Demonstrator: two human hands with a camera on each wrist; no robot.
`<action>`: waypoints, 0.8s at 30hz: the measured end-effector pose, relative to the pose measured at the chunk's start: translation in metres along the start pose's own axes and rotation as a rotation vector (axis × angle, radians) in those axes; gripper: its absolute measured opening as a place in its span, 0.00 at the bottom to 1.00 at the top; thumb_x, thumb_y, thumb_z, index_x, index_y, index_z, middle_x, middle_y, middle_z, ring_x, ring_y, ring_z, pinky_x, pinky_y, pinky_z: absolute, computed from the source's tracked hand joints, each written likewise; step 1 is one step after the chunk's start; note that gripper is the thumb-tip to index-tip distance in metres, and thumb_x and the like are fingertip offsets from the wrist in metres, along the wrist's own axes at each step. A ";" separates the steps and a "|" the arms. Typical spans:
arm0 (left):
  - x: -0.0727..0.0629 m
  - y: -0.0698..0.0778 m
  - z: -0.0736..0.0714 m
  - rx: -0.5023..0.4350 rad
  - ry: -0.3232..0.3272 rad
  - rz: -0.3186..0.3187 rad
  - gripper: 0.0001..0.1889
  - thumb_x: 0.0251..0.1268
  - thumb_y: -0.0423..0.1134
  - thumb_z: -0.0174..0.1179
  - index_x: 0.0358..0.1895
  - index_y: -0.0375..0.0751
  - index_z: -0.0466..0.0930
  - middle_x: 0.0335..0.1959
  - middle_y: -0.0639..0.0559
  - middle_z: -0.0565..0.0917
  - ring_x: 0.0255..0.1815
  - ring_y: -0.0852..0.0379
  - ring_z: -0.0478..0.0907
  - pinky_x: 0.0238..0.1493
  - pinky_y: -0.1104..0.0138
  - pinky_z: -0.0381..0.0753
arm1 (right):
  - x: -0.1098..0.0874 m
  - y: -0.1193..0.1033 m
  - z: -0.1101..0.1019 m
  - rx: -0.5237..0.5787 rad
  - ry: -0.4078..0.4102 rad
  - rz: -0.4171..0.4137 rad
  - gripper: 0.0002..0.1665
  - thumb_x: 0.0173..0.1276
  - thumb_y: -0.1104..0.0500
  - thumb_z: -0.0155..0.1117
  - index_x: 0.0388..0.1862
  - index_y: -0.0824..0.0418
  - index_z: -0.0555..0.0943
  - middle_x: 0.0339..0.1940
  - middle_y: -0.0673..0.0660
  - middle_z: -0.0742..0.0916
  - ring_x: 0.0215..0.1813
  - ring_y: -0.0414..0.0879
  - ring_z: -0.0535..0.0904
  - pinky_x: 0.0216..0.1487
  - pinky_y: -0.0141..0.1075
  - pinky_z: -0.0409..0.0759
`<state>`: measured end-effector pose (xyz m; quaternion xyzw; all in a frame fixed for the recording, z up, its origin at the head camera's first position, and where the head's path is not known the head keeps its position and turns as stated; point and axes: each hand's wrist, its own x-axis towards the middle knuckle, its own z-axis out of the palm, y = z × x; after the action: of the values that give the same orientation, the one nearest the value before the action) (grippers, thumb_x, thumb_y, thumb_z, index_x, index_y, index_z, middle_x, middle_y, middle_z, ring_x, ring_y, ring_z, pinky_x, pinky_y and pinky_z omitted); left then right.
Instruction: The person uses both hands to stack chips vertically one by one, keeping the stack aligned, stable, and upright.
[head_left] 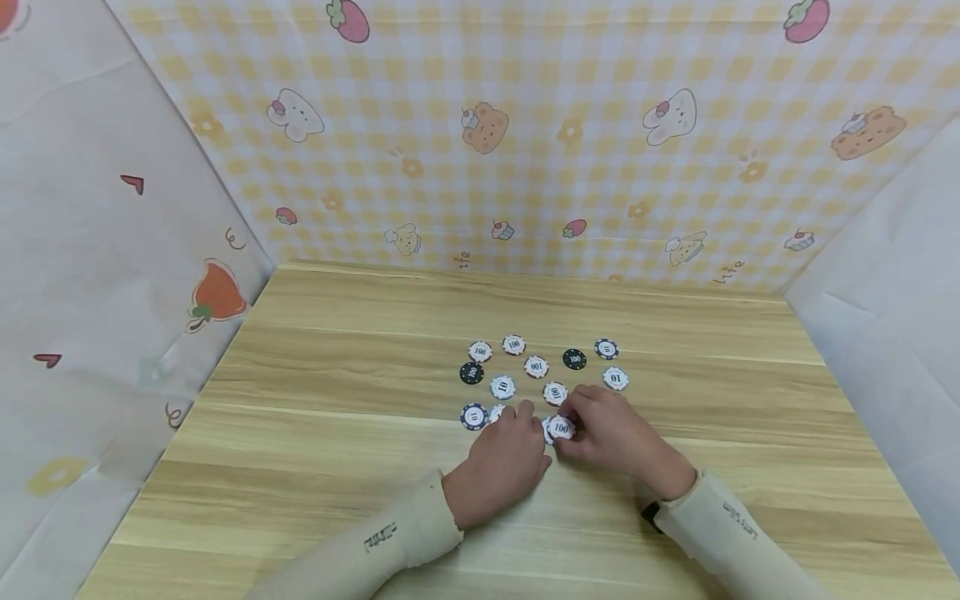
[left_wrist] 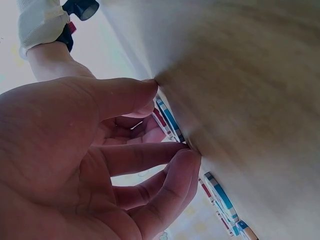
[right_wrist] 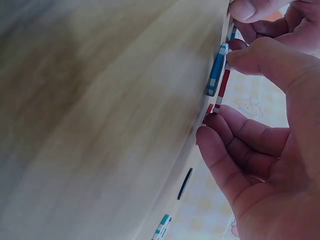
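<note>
My right hand (head_left: 617, 435) pinches a white poker chip (head_left: 561, 427) marked 100 between thumb and fingers. In the right wrist view, the red-and-white edge of this chip lies over a blue-edged poker chip (right_wrist: 217, 70) near the table. Beside it, my left hand (head_left: 504, 462) rests with fingertips and thumb at the tabletop, nothing between them in the left wrist view. Its fingers (left_wrist: 172, 175) bend loosely. Just beyond that hand, a light chip (head_left: 497, 412) is partly covered by the fingers. A blue-edged chip (head_left: 474, 417) lies at its left.
More chips lie flat on the wooden table (head_left: 337, 467): a white 100 chip (head_left: 556, 393), a light-blue-edged 10 chip (head_left: 502, 387), black chips (head_left: 574, 359) and several others. Behind them stands a checked cloth wall (head_left: 525, 183); pale cloth hangs at both sides.
</note>
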<state>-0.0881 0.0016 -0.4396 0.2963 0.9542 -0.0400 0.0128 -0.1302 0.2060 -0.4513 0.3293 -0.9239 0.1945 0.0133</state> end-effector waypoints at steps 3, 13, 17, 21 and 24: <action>0.001 0.000 0.000 0.006 -0.009 -0.005 0.26 0.76 0.59 0.70 0.53 0.36 0.92 0.44 0.46 0.81 0.36 0.56 0.78 0.29 0.71 0.83 | 0.001 -0.001 0.000 0.009 -0.006 -0.007 0.15 0.60 0.57 0.85 0.40 0.61 0.88 0.33 0.46 0.83 0.35 0.39 0.76 0.40 0.37 0.82; 0.003 0.000 0.000 -0.017 -0.022 -0.005 0.26 0.76 0.59 0.70 0.53 0.37 0.92 0.45 0.47 0.82 0.36 0.55 0.77 0.32 0.70 0.83 | 0.004 -0.003 0.002 0.014 -0.025 -0.017 0.15 0.61 0.57 0.84 0.42 0.61 0.87 0.34 0.46 0.82 0.36 0.39 0.76 0.41 0.38 0.82; 0.003 0.000 0.000 -0.019 -0.015 -0.003 0.25 0.76 0.59 0.70 0.53 0.37 0.92 0.44 0.47 0.82 0.35 0.55 0.77 0.31 0.70 0.82 | 0.005 -0.004 0.003 0.015 -0.019 -0.026 0.14 0.61 0.58 0.83 0.41 0.60 0.87 0.34 0.47 0.83 0.37 0.40 0.76 0.41 0.39 0.82; 0.003 -0.001 0.001 -0.010 -0.002 0.005 0.24 0.76 0.58 0.69 0.52 0.37 0.92 0.44 0.47 0.82 0.35 0.56 0.76 0.30 0.70 0.81 | 0.005 -0.004 0.004 0.010 -0.015 -0.037 0.13 0.61 0.60 0.82 0.41 0.60 0.87 0.34 0.47 0.83 0.37 0.41 0.77 0.42 0.39 0.82; 0.003 -0.001 0.001 -0.003 0.006 0.009 0.24 0.76 0.58 0.69 0.51 0.37 0.92 0.43 0.47 0.82 0.34 0.56 0.76 0.30 0.70 0.81 | 0.005 -0.005 0.004 0.004 -0.016 -0.041 0.13 0.61 0.59 0.82 0.41 0.60 0.87 0.34 0.47 0.83 0.37 0.41 0.77 0.42 0.40 0.83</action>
<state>-0.0914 0.0026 -0.4409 0.3005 0.9530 -0.0377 0.0106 -0.1311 0.1979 -0.4525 0.3498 -0.9166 0.1935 0.0093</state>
